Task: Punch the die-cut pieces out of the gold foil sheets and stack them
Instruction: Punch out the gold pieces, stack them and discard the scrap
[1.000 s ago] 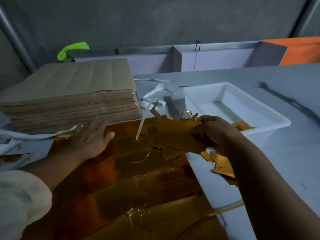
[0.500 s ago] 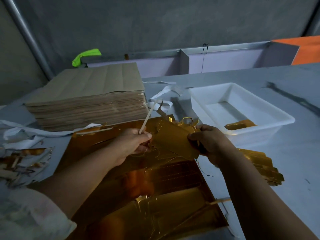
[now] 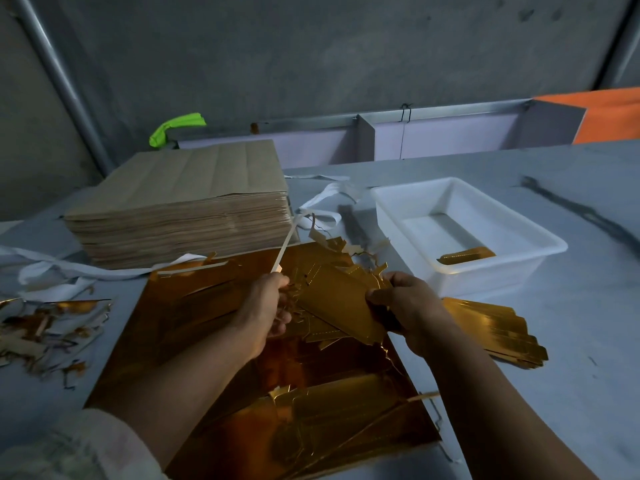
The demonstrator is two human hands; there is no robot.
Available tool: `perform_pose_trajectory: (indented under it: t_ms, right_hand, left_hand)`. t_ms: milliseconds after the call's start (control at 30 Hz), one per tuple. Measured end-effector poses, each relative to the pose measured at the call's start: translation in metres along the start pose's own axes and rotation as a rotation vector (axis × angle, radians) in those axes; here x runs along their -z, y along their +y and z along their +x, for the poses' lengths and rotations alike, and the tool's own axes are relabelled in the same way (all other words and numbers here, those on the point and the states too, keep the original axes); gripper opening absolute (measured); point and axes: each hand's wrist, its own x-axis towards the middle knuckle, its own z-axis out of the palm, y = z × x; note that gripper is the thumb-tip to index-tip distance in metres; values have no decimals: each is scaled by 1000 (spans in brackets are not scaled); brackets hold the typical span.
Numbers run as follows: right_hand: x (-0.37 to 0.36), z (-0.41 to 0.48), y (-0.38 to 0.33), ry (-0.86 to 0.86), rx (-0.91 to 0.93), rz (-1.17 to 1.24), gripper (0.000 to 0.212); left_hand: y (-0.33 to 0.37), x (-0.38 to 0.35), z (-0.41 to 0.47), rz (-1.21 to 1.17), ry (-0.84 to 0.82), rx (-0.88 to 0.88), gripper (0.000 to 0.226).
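Grey tabletop lies under both hands. The left hand pinches a pale waste strip; the right hand curls round a gold die-cut piece between the two (over the gold foil sheets). The stacked pieces lie just right of that hand.

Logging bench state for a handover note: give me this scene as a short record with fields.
left hand: grips waste strip
right hand: grips die-cut piece
foil sheets: flat on table, under both hands
punched stack: on table, right of the sheets
white tray: holds one gold piece
scrap pile: far left
brown paper stack: behind the sheets
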Motion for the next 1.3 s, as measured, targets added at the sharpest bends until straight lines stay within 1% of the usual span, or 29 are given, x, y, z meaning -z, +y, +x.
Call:
perform_pose_trajectory:
  t_ms: [133, 233, 467, 533, 633, 667, 733, 767, 800, 867, 900, 933, 1000, 1033, 1067, 1100, 1167, 1200, 1233, 1300]
  right_hand:
    - [-3, -6, 0, -30, 13, -5, 12]
    - [-4, -8, -1, -35, 30, -18, 11]
    - [2, -12, -2, -47, 29, -13, 11]
    - [7, -11, -2, -27, 29, -20, 10]
    - [18, -10, -1, 31, 32, -10, 11]
    - [20, -11, -1, 35, 33, -1, 12]
    - [24, -11, -2, 27, 33, 18, 13]
    - [24, -11, -2, 19, 33, 20, 14]
    - [24, -11, -2, 7, 33, 16, 14]
    - [22, -12, -2, -21, 32, 8, 14]
    - [21, -12, -2, -29, 28, 10, 13]
    - [19, -12, -1, -33, 23, 17, 13]
    - [16, -12, 0, -38, 14, 49, 13]
    - [15, -13, 1, -41, 8, 67, 13]
    - [13, -13, 1, -45, 3, 84, 13]
    - [12, -12, 2, -47, -2, 99, 13]
    - [8, -13, 4, -55, -12, 113, 15]
    - [7, -13, 5, -63, -13, 116, 16]
    - [6, -13, 6, -74, -13, 122, 17]
    - [4, -14, 7, -97, -16, 139, 19]
  left_hand:
    - [-4, -5, -4, 161, 42, -87, 25]
    - [-6, -6, -4, 200, 84, -130, 28]
    - [2, -1, -5, 394, 75, -206, 31]
    - [6, 2, -2, 405, 76, -189, 33]
    - [9, 15, 4, 340, 137, -131, 33]
    - [9, 20, 6, 369, 142, -110, 33]
    - [8, 28, 10, 503, 113, -59, 28]
    - [7, 30, 11, 568, 105, -32, 30]
    - [7, 31, 12, 618, 115, -13, 40]
    - [9, 30, 13, 645, 207, -46, 59]
    - [12, 30, 12, 635, 272, -100, 60]
    - [15, 29, 10, 617, 321, -165, 54]
    - [19, 27, 8, 542, 370, -299, 33]
    - [21, 24, 6, 501, 370, -337, 25]
    - [22, 21, 3, 475, 347, -357, 22]
    - [25, 17, -1, 462, 297, -364, 26]
    - [29, 7, -9, 395, 190, -311, 44]
    - [32, 3, -10, 331, 160, -253, 48]
    - [33, 0, -10, 249, 146, -193, 47]
    - [37, -5, -7, 86, 123, -91, 30]
